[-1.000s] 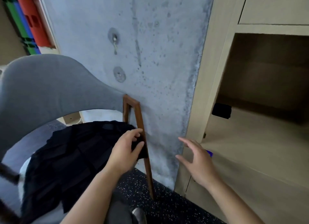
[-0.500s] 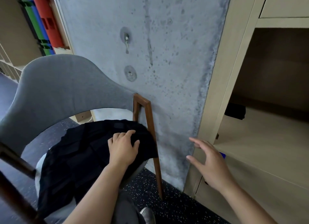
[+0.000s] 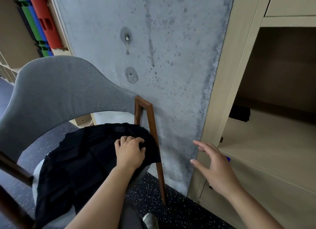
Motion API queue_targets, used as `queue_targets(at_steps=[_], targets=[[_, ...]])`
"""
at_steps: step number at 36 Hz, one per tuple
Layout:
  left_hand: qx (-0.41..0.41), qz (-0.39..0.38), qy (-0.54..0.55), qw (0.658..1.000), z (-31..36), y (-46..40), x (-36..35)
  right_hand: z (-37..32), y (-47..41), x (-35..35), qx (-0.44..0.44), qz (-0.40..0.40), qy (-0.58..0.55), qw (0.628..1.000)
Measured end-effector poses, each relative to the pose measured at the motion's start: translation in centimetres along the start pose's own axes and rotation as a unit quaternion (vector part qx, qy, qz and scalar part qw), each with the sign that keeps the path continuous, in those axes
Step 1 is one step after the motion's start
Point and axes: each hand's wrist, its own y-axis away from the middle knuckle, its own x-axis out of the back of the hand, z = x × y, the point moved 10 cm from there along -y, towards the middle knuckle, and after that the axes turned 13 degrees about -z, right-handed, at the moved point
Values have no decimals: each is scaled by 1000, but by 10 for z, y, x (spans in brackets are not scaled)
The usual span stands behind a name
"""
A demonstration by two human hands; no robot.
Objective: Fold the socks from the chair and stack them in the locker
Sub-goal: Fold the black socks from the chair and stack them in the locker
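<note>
Socks, a whole heap of black fabric ones [image 3: 82, 162], are piled on the seat of the grey upholstered chair with the curved backrest and brown wooden legs [image 3: 56, 91]. The pile spreads from the seat's back edge down toward the front, and you can't really pick out single socks, it's all one dark mass. The left hand [image 3: 130, 153] sits on the right end of the pile, fingers curled down into the fabric and gripping a bit of it, right next to the chair's wooden side frame. The right hand [image 3: 213, 165] is off to the side, in the air in front of the locker's lower edge, fingers spread and loose, holding nothing.

That light wooden locker [image 3: 239, 74] stands to the right of a rough grey concrete wall [image 3: 171, 57], and its compartment is open. Inside, at the back left of the shelf, there's one small dark folded bundle [image 3: 239, 113], well apart from the pile on the chair. Can't tell for sure it's socks, but it's the same black.

A small blue thing [image 3: 228, 158] peeks out just behind the right hand, at the shelf's front edge. Dark speckled floor [image 3: 179, 211] below, with the toe of a grey shoe [image 3: 150, 221] at the bottom. Red, blue and green stuff [image 3: 39, 18] is stacked upright top left.
</note>
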Motion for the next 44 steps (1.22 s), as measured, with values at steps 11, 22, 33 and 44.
queue_targets(at_steps=[11,22,33,44], targets=[[6,12,22,1000,-4,-4,1,-3,1,1,1,0,2,1000],[33,36,8,999,-7,-14,5,1,2,3,-2,0,1,1000],[55,-33,-67,996,-3,-38,-11,0,2,2,-4,0,8,1000],[48,-5,-40,998,-1,-40,-2,-1,-2,4,6,5,6,1000]])
